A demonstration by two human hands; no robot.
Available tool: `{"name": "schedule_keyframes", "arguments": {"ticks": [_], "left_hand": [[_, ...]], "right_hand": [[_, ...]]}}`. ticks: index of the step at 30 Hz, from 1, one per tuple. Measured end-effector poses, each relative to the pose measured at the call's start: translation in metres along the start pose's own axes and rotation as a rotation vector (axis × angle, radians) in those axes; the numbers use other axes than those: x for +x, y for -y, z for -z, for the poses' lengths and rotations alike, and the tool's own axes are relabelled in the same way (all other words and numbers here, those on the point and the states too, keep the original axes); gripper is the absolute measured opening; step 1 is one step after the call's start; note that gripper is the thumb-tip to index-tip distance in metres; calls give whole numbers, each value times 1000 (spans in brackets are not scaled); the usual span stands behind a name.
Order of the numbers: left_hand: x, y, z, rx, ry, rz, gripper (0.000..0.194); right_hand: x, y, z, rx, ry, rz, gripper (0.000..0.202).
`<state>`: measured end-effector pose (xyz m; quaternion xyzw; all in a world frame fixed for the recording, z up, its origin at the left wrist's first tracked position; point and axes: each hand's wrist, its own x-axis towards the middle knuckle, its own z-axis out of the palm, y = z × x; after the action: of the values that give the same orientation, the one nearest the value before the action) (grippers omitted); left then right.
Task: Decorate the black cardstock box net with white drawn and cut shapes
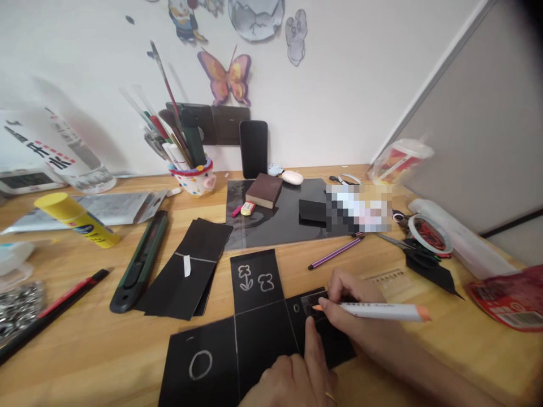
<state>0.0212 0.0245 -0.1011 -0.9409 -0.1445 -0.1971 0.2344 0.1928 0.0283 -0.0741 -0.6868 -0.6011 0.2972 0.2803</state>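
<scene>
My right hand point(354, 308) is closed around a white marker point(377, 311) with orange ends, its tip over the right panel of a black paper piece point(261, 330). My left hand point(292, 379) reaches in from below, index finger stretched out and pressing on that panel near the tip; the other fingers are bent and hold nothing. What looks like a small see-through piece point(311, 305) lies under the fingertip. The black paper has panels divided by pale lines. A flower and a butterfly-like shape are drawn on its top panel, a circle on the left one.
Left of the paper lie black cards point(199, 249), a green box cutter point(142, 263) and a glue stick point(76, 217). Behind are a purple pen point(336, 252), a dark sheet point(288, 234), a brown block point(263, 189) and a pen cup point(193, 180). Scissors point(418, 249) lie right.
</scene>
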Motion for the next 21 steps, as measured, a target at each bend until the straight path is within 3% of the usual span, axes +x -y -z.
{"name": "schedule_keyframes", "arguments": {"ticks": [15, 21], "left_hand": [[-7, -5, -1, 18, 34, 18, 26], [3, 2, 7, 6, -32, 39, 23]], "right_hand": [[3, -2, -2, 42, -7, 27, 23], [4, -4, 1, 121, 15, 8, 22]]}}
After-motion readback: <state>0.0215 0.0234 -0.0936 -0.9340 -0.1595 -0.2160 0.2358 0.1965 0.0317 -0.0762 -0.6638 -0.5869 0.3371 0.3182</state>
